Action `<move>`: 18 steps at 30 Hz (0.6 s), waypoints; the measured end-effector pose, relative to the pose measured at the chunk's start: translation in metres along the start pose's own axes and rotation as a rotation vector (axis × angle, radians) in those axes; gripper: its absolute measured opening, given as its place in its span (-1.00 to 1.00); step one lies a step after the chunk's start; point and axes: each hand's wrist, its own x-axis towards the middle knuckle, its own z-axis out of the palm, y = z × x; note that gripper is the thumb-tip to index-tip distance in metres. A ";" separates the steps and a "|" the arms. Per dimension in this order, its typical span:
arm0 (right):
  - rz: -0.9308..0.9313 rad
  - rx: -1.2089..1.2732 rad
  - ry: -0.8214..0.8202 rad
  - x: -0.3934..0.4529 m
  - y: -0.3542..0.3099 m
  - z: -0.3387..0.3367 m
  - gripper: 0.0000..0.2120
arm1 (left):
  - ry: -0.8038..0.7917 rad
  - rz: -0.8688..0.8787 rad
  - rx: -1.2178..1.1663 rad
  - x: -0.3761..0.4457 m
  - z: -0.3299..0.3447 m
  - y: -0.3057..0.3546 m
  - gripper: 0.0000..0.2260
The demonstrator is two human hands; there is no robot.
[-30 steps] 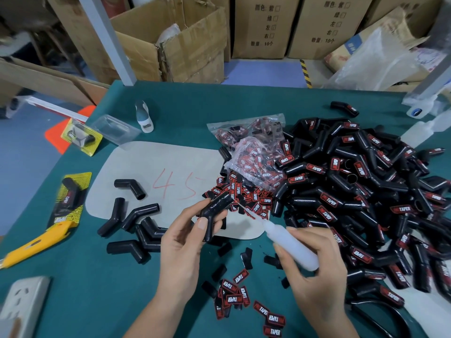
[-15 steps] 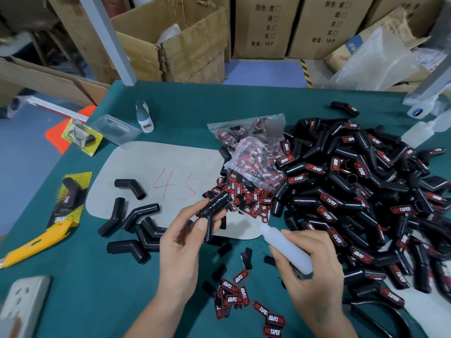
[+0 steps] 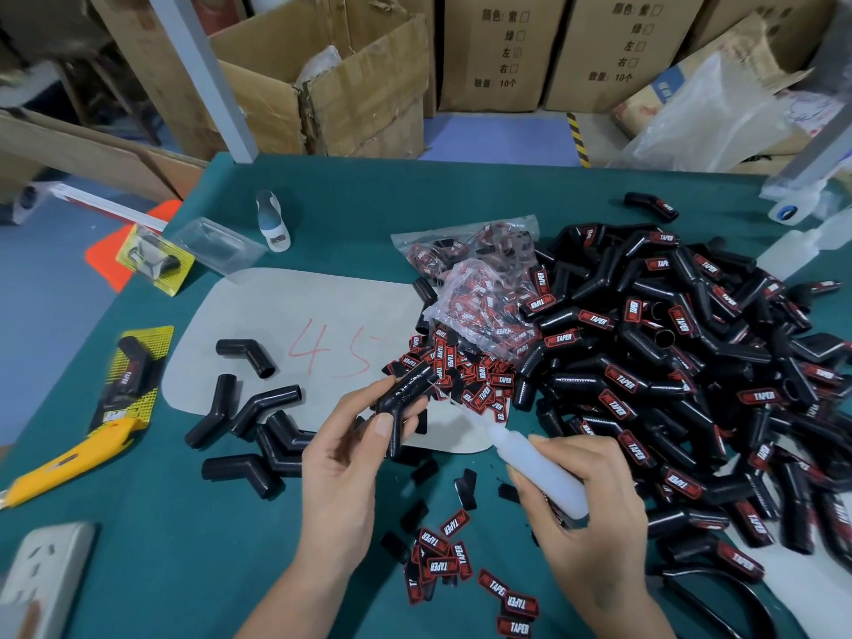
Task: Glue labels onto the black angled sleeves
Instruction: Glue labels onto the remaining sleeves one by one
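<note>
- Far left on the green desk (image 3: 115, 523): a white power strip (image 3: 44, 578) at the bottom corner, and a yellow box cutter (image 3: 69, 458) lying just above it.
- Behind the cutter sits a yellow carded pack (image 3: 133, 375) with one labeled sleeve on it. Further back there's another yellow pack (image 3: 154, 258) and a clear blister shell (image 3: 216, 244).
- A small white bottle (image 3: 273, 221) stands upright toward the back of the desk.
- A grey mat (image 3: 295, 325) with "45" scrawled in red lies mid-desk. Six or so bare sleeves (image 3: 265, 403) are scattered on its left edge and just off it.
- Left hand (image 3: 341, 468) is clamped on one black sleeve (image 3: 405, 394), thumb on top and fingers underneath, held just above the mat's front edge.
- Loose labels (image 3: 454, 562), red and black with "TAPER" on them, are strewn in front of the hands. More are heaped behind the held sleeve, spilling from a clear bag (image 3: 484, 297).
- Right hand (image 3: 594, 509) is wrapped around a white glue bottle (image 3: 539, 472), whose thin nozzle points up-left at the held sleeve. Can't tell if the tip actually touches it.
- Right side: a big pile of labeled sleeves (image 3: 691, 375) covers most of the desk.
- Cardboard boxes (image 3: 350, 85) are stacked behind the desk.
</note>
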 end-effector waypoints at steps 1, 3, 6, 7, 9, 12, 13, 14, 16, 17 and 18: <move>-0.001 0.000 0.002 0.000 0.000 0.000 -0.74 | 0.001 0.005 0.000 0.000 0.000 -0.001 -0.70; 0.002 -0.001 0.004 0.000 0.001 0.000 -0.74 | 0.003 0.008 0.000 0.000 -0.001 -0.002 -0.72; -0.003 -0.016 -0.004 -0.001 0.001 0.001 -0.73 | 0.001 0.011 -0.008 0.000 0.000 -0.002 -0.72; -0.007 -0.017 -0.007 -0.001 0.001 0.001 -0.73 | -0.001 0.011 -0.011 0.000 0.000 -0.002 -0.73; 0.002 -0.014 -0.006 -0.001 0.001 0.001 -0.72 | 0.000 0.010 -0.013 0.000 -0.001 -0.002 -0.73; -0.004 -0.009 -0.008 -0.001 0.001 0.000 -0.73 | 0.005 0.004 -0.012 0.000 -0.001 -0.001 -0.73; -0.011 -0.008 -0.012 -0.001 0.001 0.000 -0.73 | 0.003 0.004 -0.011 0.000 0.000 -0.001 -0.71; -0.017 -0.005 -0.015 -0.001 0.001 0.001 -0.74 | 0.002 0.003 -0.010 0.000 0.000 -0.001 -0.69; -0.031 0.003 -0.018 -0.001 0.000 0.002 -0.74 | 0.006 0.001 -0.011 0.000 -0.001 0.000 -0.70; -0.038 0.005 -0.016 -0.001 0.000 0.002 -0.74 | 0.008 0.004 -0.013 0.000 -0.001 0.000 -0.71; -0.043 0.005 -0.015 -0.001 0.000 0.002 -0.74 | 0.009 0.006 -0.016 0.000 -0.001 0.000 -0.72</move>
